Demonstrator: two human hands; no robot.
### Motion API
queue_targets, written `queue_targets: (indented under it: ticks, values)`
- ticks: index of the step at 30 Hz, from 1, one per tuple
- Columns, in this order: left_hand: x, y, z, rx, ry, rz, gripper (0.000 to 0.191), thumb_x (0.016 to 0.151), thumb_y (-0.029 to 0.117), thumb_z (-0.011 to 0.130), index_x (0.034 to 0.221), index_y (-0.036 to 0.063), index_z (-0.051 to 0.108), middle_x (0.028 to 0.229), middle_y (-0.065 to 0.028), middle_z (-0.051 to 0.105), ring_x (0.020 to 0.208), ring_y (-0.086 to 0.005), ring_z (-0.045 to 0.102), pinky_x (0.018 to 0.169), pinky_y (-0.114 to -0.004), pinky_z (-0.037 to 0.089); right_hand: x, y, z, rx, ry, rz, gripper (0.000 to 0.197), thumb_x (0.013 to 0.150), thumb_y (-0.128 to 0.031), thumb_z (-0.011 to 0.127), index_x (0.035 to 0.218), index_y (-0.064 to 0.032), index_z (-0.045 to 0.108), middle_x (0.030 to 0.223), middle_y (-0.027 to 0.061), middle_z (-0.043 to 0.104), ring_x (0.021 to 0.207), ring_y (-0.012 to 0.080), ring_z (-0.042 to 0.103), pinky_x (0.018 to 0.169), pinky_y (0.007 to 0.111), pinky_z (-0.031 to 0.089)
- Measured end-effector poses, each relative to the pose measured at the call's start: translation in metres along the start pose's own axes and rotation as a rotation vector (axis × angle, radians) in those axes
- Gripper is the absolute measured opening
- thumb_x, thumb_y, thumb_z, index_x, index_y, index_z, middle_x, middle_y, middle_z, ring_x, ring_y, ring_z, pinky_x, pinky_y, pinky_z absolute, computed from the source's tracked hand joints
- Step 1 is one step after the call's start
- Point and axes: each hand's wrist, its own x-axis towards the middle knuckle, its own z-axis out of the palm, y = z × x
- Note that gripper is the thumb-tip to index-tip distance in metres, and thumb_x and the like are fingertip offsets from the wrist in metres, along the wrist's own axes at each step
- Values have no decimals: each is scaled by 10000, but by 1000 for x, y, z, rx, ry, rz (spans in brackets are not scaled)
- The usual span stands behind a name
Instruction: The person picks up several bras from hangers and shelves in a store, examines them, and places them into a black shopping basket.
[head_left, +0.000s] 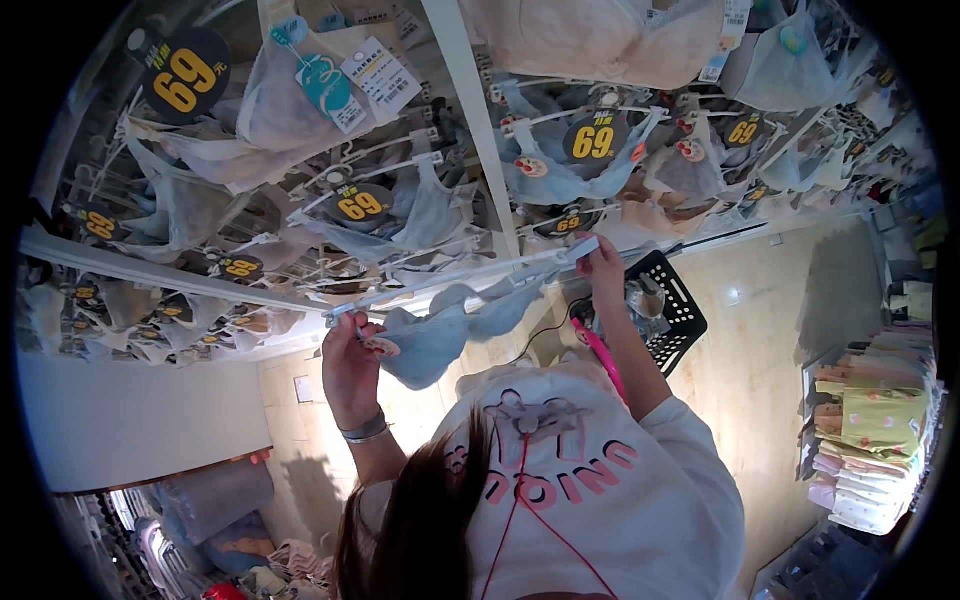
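Note:
A light-blue bra (431, 341) hangs from a clear clip hanger (450, 277) stretched between my two hands, in front of my chest. My left hand (351, 367) grips the hanger's left end, with the fingers around the clip and strap. A round printed tag (382, 346) dangles beside those fingers. At the other end, raised a little higher, my right hand (602, 266) pinches the hanger near a white label (583, 247). Just beyond the hanger are racks of bras (420, 202) on similar hangers, with round black price signs (358, 202) among them.
A black perforated basket (679, 315) with clear-wrapped items stands on the floor beyond my right forearm. A pink strap or handle (600, 356) lies close to that arm. White shelf dividers (476, 127) frame the racks. Folded clothes (874, 427) are stacked at the right.

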Motion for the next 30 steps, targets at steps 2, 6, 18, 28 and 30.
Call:
queue_targets:
  ticks: [2, 6, 18, 28, 30]
  values:
    - [1, -4, -3, 5, 15, 5, 140, 934, 223, 499, 937, 91, 546, 816, -9, 573, 734, -131, 548, 587, -314, 461, -11, -29, 3, -1, 14, -70, 190, 920, -105, 489, 1034, -20, 614, 796, 4, 609, 642, 62, 552, 540, 196, 413]
    - [14, -16, -8, -26, -13, -17, 149, 935, 221, 501, 927, 84, 558, 812, -8, 589, 732, -125, 562, 594, -302, 456, -35, -77, -14, -136, -88, -83, 161, 892, -76, 544, 1019, -4, 611, 884, 18, 615, 754, 60, 557, 658, 186, 427]
    - [56, -43, -12, -77, -90, -216, 205, 952, 266, 471, 918, 84, 559, 743, -1, 582, 734, -145, 561, 614, -308, 459, -66, -133, -29, -319, -267, -133, 135, 820, 33, 555, 946, 0, 590, 868, 33, 618, 762, 76, 549, 707, 220, 438]
    - [71, -41, -12, -27, -144, -215, 199, 950, 262, 474, 924, 82, 555, 775, 4, 585, 708, -113, 565, 555, -328, 484, -74, -229, -50, -1188, -753, -136, 190, 769, -192, 674, 762, -5, 640, 710, 64, 537, 778, 197, 505, 680, 305, 407]
    - [71, -42, -12, -58, -126, -214, 195, 951, 257, 472, 924, 84, 556, 775, 5, 587, 704, -115, 566, 556, -329, 484, -76, -234, -46, -1225, -758, -199, 154, 756, -152, 692, 762, -11, 632, 763, 58, 540, 850, 183, 511, 717, 296, 397]
